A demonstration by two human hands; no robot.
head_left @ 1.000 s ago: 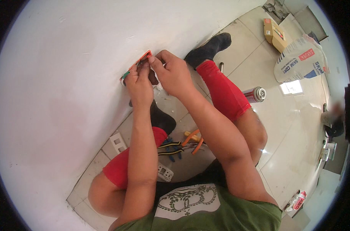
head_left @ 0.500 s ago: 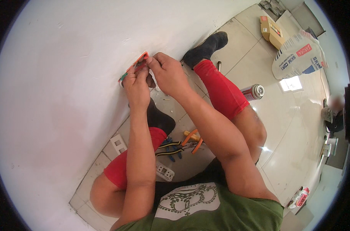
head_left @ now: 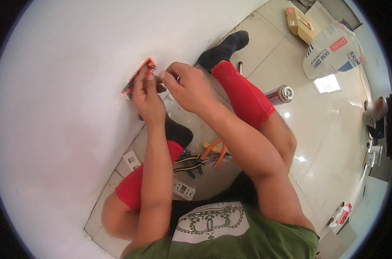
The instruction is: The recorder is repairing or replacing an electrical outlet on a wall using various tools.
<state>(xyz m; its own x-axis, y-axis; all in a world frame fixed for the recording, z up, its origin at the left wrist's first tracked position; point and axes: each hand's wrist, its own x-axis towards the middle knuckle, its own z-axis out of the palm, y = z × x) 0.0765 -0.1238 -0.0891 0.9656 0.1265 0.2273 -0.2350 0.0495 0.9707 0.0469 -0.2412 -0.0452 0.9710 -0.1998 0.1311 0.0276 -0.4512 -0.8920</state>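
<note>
- The orange rectangular box (head_left: 143,65) sits in the smooth white wall (head_left: 66,108), with thin red wires (head_left: 151,71) at its upper end.
- The bare left hand (head_left: 150,102) reaches to the box, fingers over its opening and thumb beside the wires; I cannot tell whether it pinches one.
- The bare right hand (head_left: 191,87) is just beside, apart from the box, fingers curled and thumb toward the left hand; whether it grips anything is unclear.
- On the pale tiled floor (head_left: 321,125), between the legs, lie orange-handled pliers (head_left: 221,157), a tool with yellow-and-black handles (head_left: 191,166) and a white rectangular socket plate (head_left: 184,190).
- A white frame with square openings (head_left: 131,160) lies near the wall.
- Beyond the right leg lies a round metal can (head_left: 280,95).
</note>
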